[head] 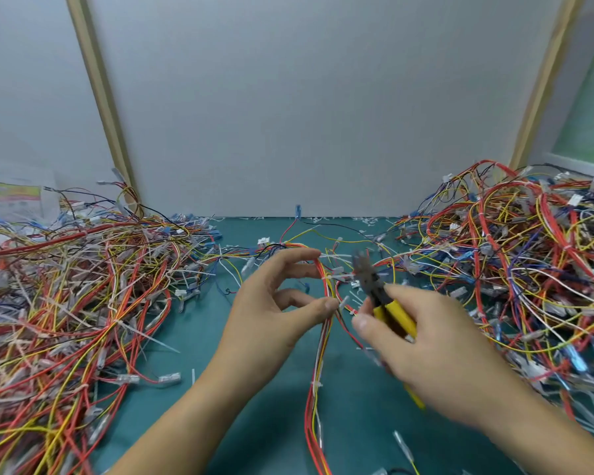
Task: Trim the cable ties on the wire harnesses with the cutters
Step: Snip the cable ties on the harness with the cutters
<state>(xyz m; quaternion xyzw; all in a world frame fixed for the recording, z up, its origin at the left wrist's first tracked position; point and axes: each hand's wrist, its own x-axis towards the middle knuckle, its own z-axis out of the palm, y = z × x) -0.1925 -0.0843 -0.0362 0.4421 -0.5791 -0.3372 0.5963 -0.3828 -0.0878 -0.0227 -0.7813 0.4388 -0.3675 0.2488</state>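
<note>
Left hand (271,303) has the wire harness (318,371) between thumb and curled fingers, with a white cable tie (343,301) poking out right at the thumb tip. Right hand (426,337) grips the yellow cutters (396,313), whose blurry nose sits just beside the left fingertips.

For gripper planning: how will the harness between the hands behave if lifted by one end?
Likely floppy: the harness is thin wires curving over the mat. Probably light: few strands. May snag, as piles of wires lie close by.

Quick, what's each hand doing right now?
Left hand: thumb and fingertips hold the wire harness.
Right hand: grips the cutters, which are blurred.
</note>
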